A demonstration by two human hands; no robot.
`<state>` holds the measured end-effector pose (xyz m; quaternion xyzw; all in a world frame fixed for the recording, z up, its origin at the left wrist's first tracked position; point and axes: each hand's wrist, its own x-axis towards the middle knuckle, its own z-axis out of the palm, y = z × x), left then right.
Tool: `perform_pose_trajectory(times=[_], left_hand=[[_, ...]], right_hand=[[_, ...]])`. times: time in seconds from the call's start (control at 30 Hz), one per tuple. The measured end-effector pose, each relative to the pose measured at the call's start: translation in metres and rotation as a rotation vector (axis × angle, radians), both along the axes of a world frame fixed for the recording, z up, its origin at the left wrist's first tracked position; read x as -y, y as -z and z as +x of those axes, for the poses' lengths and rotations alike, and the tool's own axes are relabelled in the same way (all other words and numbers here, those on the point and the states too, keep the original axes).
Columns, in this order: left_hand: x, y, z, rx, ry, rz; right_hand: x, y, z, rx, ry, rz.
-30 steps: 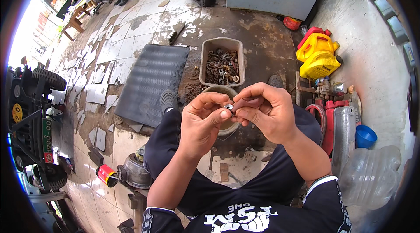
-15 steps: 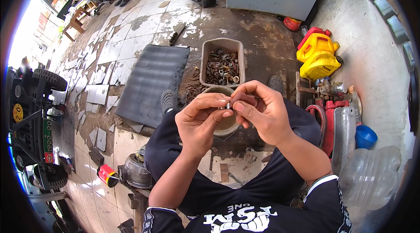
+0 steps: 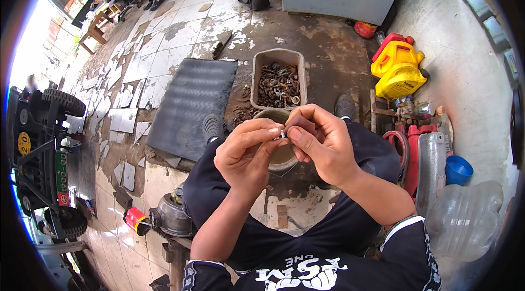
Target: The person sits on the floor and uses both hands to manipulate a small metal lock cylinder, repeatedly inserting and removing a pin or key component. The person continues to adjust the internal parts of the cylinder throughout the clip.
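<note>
My left hand pinches a small shiny metal part between thumb and fingertips; its exact kind is too small to make out. Against that part, my right hand holds a folded piece of reddish-brown sandpaper between thumb and fingers. Both hands meet above a round container, which they partly cover. Just beyond it stands a rectangular plastic tub filled with rusty small metal parts.
A dark rubber mat lies left of the tub, near broken floor tiles. Yellow jugs, a blue funnel and a large clear plastic bottle line the right wall. A red can lies at left beside a grey metal housing.
My hands have shifted slightly left, still close together. The sandpaper has tilted a little against the small metal part, and both grips are kept.
</note>
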<state>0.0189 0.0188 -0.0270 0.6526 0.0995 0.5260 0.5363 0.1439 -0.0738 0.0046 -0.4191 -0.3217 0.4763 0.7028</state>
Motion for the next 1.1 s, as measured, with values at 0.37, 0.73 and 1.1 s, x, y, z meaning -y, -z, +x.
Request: perform_pose_trajectory(times=[0.37,0.73,1.1], left_hand=[[-0.0023,-0.0008,0.0004,0.039,-0.058,0.098],[-0.0047,-0.0078,-0.0026,-0.035,-0.038,0.262],[-0.0080,-0.0053,0.0003,0.095,0.167,-0.447]], right_hand=[[0.0004,0.0043,-0.0068,-0.022,0.034,0.071],[-0.0013,-0.0021,-0.0060,0.038,0.066,0.027],[0.0028,0.0044,-0.0006,0.112,0.098,0.122]])
